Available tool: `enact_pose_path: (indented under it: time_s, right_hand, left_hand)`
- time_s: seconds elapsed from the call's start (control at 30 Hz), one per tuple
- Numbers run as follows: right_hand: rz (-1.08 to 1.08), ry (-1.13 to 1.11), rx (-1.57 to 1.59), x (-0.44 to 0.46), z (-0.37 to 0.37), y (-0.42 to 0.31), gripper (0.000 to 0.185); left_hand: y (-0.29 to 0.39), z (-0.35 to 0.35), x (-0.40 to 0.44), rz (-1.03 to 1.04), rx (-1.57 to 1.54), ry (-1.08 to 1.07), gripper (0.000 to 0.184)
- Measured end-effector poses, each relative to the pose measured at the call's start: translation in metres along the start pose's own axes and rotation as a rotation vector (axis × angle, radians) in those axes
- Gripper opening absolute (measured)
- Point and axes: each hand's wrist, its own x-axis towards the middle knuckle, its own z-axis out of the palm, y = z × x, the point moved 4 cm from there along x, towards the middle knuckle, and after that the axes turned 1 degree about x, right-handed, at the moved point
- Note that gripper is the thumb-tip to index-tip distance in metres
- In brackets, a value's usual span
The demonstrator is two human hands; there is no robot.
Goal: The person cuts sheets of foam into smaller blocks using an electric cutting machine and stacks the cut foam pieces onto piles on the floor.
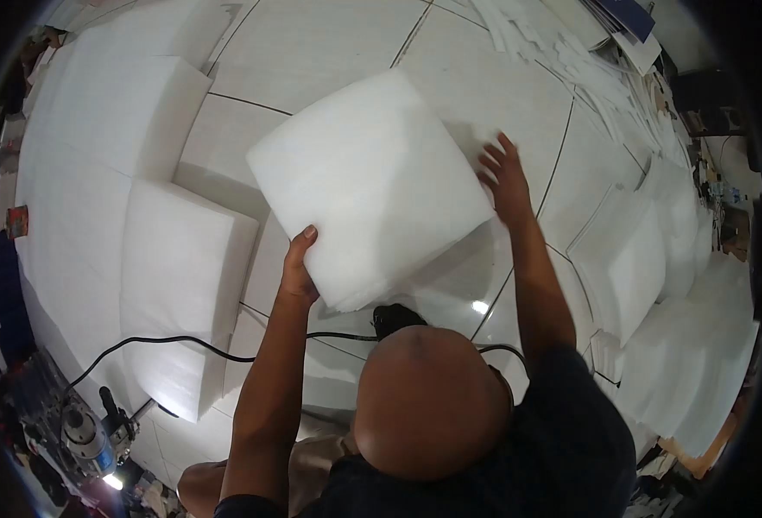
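A thick square stack of white foam sheets [372,173] is tilted above the tiled floor in front of me. My left hand [299,268] grips its near left edge, thumb on top and the other fingers hidden underneath. Thin layers show at the stack's near corner. Off the stack's right side, my right hand [506,181] is held in the air with its fingers spread, a little blurred, and nothing in it.
Large white foam blocks [182,276] stand in rows at the left. More foam sheets [631,259] are piled at the right, with foam strips [553,52] at the far right. A black cable [173,339] crosses near me from a power tool [91,440] at the lower left.
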Motion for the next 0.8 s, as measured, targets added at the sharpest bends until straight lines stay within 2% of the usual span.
enact_pose_path:
  time_s: [0.07,0.1,0.13,0.17,0.2,0.23,0.3,0.33,0.4,0.47,0.53,0.6,0.67,0.73,0.77,0.8]
  right_hand:
    - [-0.061,0.275,0.068,-0.056,-0.018,0.032,0.075]
    - [0.07,0.308,0.221,-0.087,-0.013,0.041,0.077]
    - [0.194,0.247,0.411,-0.116,-0.003,0.06,0.075]
    - [0.333,0.229,0.521,-0.137,0.014,0.07,0.086]
    - [0.354,0.189,0.508,-0.148,0.034,0.072,0.086]
    - [0.317,0.066,0.46,-0.151,0.05,0.069,0.075]
    - [0.293,-0.042,0.517,-0.135,0.068,0.069,0.085]
    - [0.278,-0.021,0.506,-0.137,0.073,0.074,0.085]
    - [0.168,-0.108,0.513,-0.133,0.083,0.074,0.103]
    - [0.042,-0.21,0.485,-0.125,0.092,0.055,0.112]
    - [0.133,-0.2,0.437,-0.111,0.099,0.05,0.111]
    - [0.18,-0.239,0.52,-0.107,0.101,0.041,0.108]
    - [0.246,-0.296,0.616,-0.107,0.11,0.033,0.104]
    - [0.14,-0.284,0.463,-0.102,0.114,0.001,0.09]
    - [0.124,-0.219,0.474,-0.099,0.116,0.0,0.076]
    - [0.115,-0.218,0.469,-0.097,0.114,0.0,0.076]
  left_hand:
    - [0.001,0.007,0.001,0.016,-0.043,0.003,0.078]
    - [-0.002,0.01,0.001,0.022,-0.081,0.004,0.075]
    - [-0.009,0.013,0.002,0.002,-0.073,-0.008,0.075]
    - [-0.016,0.015,0.003,-0.001,-0.106,-0.023,0.076]
    - [-0.022,0.018,0.004,-0.001,-0.141,-0.036,0.076]
    - [-0.035,0.016,0.009,-0.013,-0.136,-0.052,0.076]
    - [-0.055,0.007,0.016,0.231,0.024,0.005,0.079]
    - [-0.057,0.012,0.013,0.221,0.016,-0.019,0.079]
    - [-0.046,0.02,0.004,0.389,0.177,0.081,0.081]
    - [-0.045,0.022,-0.005,0.392,0.091,0.202,0.077]
    - [-0.042,0.036,-0.019,0.459,0.082,0.14,0.077]
    - [-0.039,0.04,-0.023,0.491,0.084,0.184,0.078]
    - [-0.03,0.041,-0.032,0.561,0.218,0.259,0.08]
    - [-0.018,0.053,-0.037,0.568,0.207,0.292,0.081]
    - [-0.011,0.058,-0.035,0.601,0.237,0.227,0.084]
    - [-0.006,0.062,-0.033,0.636,0.266,0.16,0.087]
